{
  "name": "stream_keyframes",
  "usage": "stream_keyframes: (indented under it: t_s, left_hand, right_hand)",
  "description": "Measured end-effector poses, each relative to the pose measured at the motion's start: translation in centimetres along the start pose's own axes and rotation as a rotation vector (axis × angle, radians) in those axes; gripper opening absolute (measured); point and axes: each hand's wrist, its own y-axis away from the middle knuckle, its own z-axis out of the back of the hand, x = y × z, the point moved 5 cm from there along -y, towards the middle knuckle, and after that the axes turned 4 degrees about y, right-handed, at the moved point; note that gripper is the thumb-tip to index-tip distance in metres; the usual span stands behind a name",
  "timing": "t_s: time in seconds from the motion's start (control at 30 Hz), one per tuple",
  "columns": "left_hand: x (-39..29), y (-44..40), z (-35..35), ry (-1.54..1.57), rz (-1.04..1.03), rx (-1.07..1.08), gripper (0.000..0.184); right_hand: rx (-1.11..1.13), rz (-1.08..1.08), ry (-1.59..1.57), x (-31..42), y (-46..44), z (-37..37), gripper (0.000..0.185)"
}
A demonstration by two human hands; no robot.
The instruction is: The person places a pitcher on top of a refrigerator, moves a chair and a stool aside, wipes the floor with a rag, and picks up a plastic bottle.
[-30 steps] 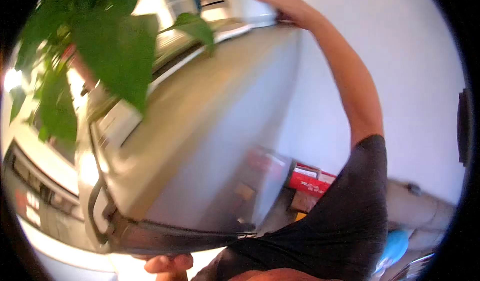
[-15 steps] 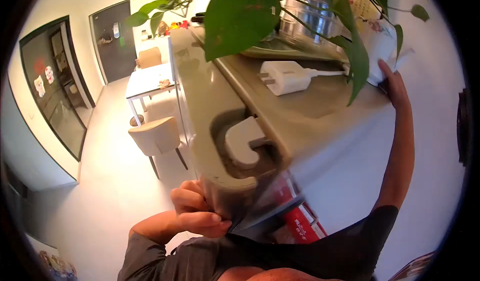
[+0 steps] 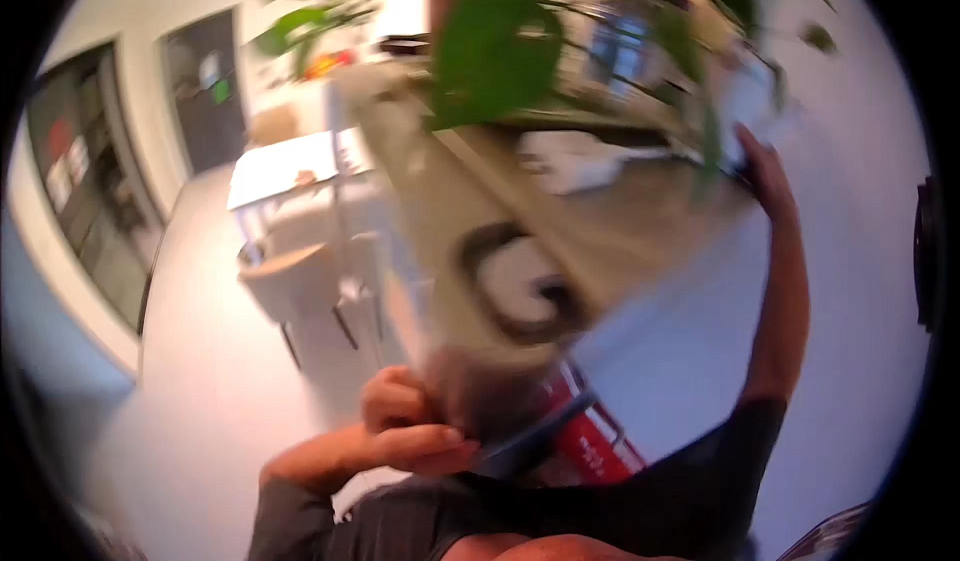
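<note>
My left hand is closed at the near lower corner of a tall beige-topped appliance; what its fingers hold, if anything, is hidden. Up at the right, my right hand reaches to the far right edge of the top, beside a pale object close to the wall; its grip is blurred. Between the hands, a white plug adapter with a cable lies on the top. A curved white piece sits in a dark-rimmed recess near the front corner.
A potted plant's large green leaf hangs over the top. Red boxes stand low beside the appliance. Across the room are a white table, a chair, a dark door and a glass door.
Over the last second the view has swung to show the top and the room at left. Since half a second ago, the picture has shifted slightly and blurred, with both hands in nearly the same places.
</note>
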Motion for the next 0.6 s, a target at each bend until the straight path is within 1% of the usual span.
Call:
stream_keyframes:
  t_s: [0.07, 0.1, 0.13, 0.17, 0.23, 0.27, 0.33, 0.37, 0.43, 0.47, 0.6]
  left_hand:
    - [0.0, -0.3, -0.6, -0.086, 0.01, 0.037, 0.046]
    - [-0.9, 0.7, 0.0, -0.206, 0.051, 0.03, 0.046]
    - [-1.4, 1.3, 0.1, -0.241, 0.086, 0.04, 0.043]
    - [-2.0, 1.7, 0.3, -0.25, 0.069, 0.065, 0.031]
    - [-1.9, 1.5, 0.1, -0.238, 0.082, -0.013, 0.028]
    - [-1.9, 1.5, 0.2, -0.222, 0.069, 0.014, 0.028]
    - [-1.7, 1.2, 0.1, -0.223, 0.046, -0.049, 0.023]
    - [-1.7, 1.2, 0.0, -0.213, 0.039, -0.032, 0.023]
    - [-1.7, 1.3, 0.0, -0.244, 0.115, -0.029, 0.019]
    - [-1.7, 1.2, -0.2, -0.255, 0.126, -0.069, 0.014]
    - [-2.1, 1.5, 0.0, -0.293, 0.076, -0.066, 0.012]
  right_hand:
    - [0.011, -0.012, 0.072, 0.0, -0.1, -0.3, 0.067]
    - [0.044, -0.002, 0.087, 0.3, -1.0, -1.5, 0.064]
    - [0.06, -0.004, 0.082, 0.1, -1.5, -2.0, 0.063]
    - [0.159, 0.086, -0.051, 1.3, -0.7, -3.6, 0.069]
    - [0.202, 0.118, -0.199, 1.3, -1.3, -4.6, 0.075]
    - [0.174, 0.113, -0.216, 1.9, -0.8, -4.8, 0.075]
    - [0.194, 0.148, -0.163, 2.8, 0.1, -4.4, 0.078]
    - [0.178, 0.144, -0.175, 2.9, 0.0, -4.3, 0.078]
    - [0.111, 0.232, -0.02, 3.2, 0.1, -4.3, 0.079]
    - [0.146, 0.253, -0.045, 3.2, -0.2, -4.4, 0.081]
    - [0.195, 0.206, -0.119, 3.2, 0.7, -4.1, 0.082]
